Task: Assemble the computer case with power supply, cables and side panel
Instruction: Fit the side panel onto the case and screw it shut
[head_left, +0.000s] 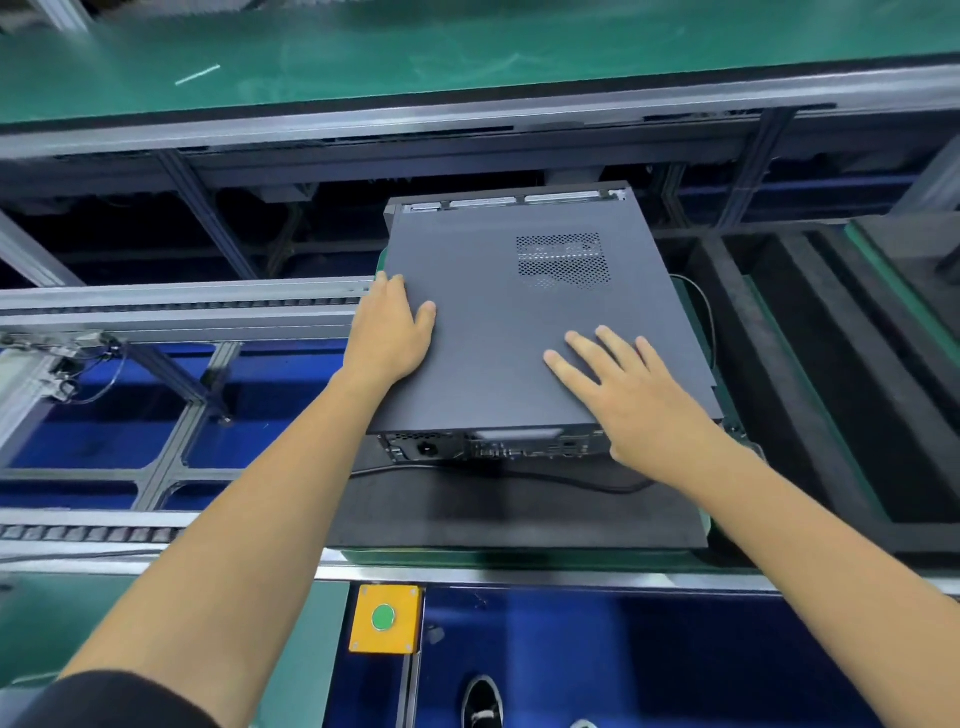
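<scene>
Left hand (390, 326) flat on the left edge of the side panel (498, 322), fingers straight, thumb spread onto the top. Right hand (631, 395) pressed palm-down near the panel's near right corner, fingers splayed and straight. Panel lying on top of the computer case (493, 446), rear ports facing the person. Case resting on a dark foam pad (519, 512) on the conveyor. Black cable (571, 480) trailing across the pad. Yellow box with green button (384, 618) below.
</scene>
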